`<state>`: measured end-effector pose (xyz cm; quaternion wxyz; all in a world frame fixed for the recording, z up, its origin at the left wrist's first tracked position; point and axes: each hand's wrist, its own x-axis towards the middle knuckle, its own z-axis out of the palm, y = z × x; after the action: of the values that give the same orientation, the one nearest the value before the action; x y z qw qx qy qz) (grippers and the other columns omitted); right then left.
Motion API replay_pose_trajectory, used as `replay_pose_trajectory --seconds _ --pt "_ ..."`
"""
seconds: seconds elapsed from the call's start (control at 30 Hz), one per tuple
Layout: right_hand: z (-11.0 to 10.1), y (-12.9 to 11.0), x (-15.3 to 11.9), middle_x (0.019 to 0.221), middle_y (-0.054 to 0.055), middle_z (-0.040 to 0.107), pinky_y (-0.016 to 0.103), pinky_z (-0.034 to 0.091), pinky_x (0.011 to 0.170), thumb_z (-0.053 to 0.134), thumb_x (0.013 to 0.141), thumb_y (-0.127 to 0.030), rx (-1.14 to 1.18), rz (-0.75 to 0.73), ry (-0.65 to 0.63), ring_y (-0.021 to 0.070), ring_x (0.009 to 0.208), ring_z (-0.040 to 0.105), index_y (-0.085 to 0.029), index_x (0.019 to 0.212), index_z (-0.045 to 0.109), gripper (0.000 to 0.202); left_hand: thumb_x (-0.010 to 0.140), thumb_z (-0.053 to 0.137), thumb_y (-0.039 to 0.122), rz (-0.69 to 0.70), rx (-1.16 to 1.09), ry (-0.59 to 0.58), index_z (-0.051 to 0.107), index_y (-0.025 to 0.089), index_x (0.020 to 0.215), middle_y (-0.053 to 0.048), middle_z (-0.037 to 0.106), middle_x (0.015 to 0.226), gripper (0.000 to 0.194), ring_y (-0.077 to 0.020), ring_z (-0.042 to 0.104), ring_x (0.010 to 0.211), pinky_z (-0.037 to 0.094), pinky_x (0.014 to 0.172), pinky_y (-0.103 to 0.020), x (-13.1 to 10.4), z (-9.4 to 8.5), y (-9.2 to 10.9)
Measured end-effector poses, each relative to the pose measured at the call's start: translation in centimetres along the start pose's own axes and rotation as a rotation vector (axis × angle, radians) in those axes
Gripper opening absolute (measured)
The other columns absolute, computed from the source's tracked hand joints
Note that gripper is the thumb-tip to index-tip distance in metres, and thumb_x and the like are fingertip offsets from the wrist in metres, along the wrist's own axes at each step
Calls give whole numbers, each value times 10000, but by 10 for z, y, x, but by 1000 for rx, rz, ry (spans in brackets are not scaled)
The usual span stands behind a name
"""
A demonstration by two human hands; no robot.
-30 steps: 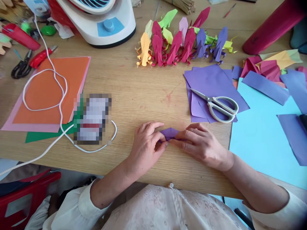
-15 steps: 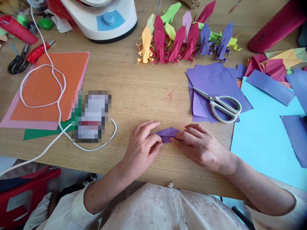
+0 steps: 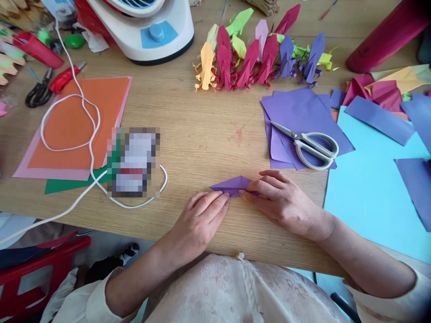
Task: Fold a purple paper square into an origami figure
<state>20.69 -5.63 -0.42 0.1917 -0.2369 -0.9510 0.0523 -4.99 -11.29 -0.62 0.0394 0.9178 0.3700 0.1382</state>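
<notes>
Folded purple paper (image 3: 235,184) sits on the wooden table (image 3: 175,116), just below center frame, long and narrow, point toward the left. Right hand (image 3: 286,204) has its right end pinched between thumb and fingers. Left hand (image 3: 201,222) comes in from lower left, fingers straight and close together, tips touching the paper's near edge; thumb is hidden, so can't tell if it's gripping or only pressing. Right of center: light-handled scissors (image 3: 316,148), blades slightly apart or closed, can't tell, lying on a stack of purple sheets (image 3: 303,105). Light blue sheet (image 3: 360,202) at right, with purple strips (image 3: 379,120) on it. Upper center: cluster of folded paper insects (image 3: 248,65) in orange, red, purple, pink and green. Red cylinder (image 3: 380,47) tilted at upper right. Left side: orange sheet (image 3: 67,134) over pink, green below, with a looped white cable (image 3: 69,209) across them; pixelated phone-like object (image 3: 133,157) just beside. White appliance base with blue knob (image 3: 175,38) at upper left of center.
</notes>
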Motion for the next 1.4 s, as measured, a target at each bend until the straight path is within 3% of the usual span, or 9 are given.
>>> replay_pose_trajectory --seconds 0.2,0.47,0.87,1.13,1.27,1.4 --pt "1 1 -1 1034 113 692 452 467 994 418 998 -84 -5 -5 5 193 859 611 -124 1074 690 285 1004 469 129 -5 20 3 567 67 1356 -110 687 1191 371 -236 587 1112 410 1067 -415 9 1 1" --pt "1 1 -1 1037 102 689 467 473 989 399 1001 -94 14 6 2 202 867 612 -145 1074 689 304 1031 413 154 -42 82 -43 598 100 1321 -86 705 1127 348 -222 595 1037 393 1047 -420 16 1 7" --pt "2 0 -2 1019 96 686 459 463 1008 425 1010 -117 23 34 -17 195 874 608 -147 1077 687 272 995 498 183 -193 -10 7 622 168 1310 -120 630 1255 339 -261 526 1188 399 1025 -451 11 7 14" --pt "3 0 -3 1028 94 682 467 464 1003 440 1000 -120 41 31 -24 213 912 607 -160 1176 669 292 976 563 300 -225 48 -43 576 208 1386 -163 533 1425 420 -321 466 1240 367 1005 -515 -3 4 17" --pt "3 1 -3 1036 96 675 473 464 995 445 992 -118 44 25 -17 225 928 608 -166 1256 642 333 981 557 290 -227 51 -22 611 214 1346 -151 575 1370 377 -306 468 1244 355 1014 -498 -3 3 17" --pt "5 0 -4 1012 95 671 478 456 1006 445 992 -125 16 28 -21 217 901 601 -161 1177 669 292 984 549 299 -230 39 -17 633 224 1323 -141 585 1351 357 -311 462 1256 357 1007 -492 -2 1 15"
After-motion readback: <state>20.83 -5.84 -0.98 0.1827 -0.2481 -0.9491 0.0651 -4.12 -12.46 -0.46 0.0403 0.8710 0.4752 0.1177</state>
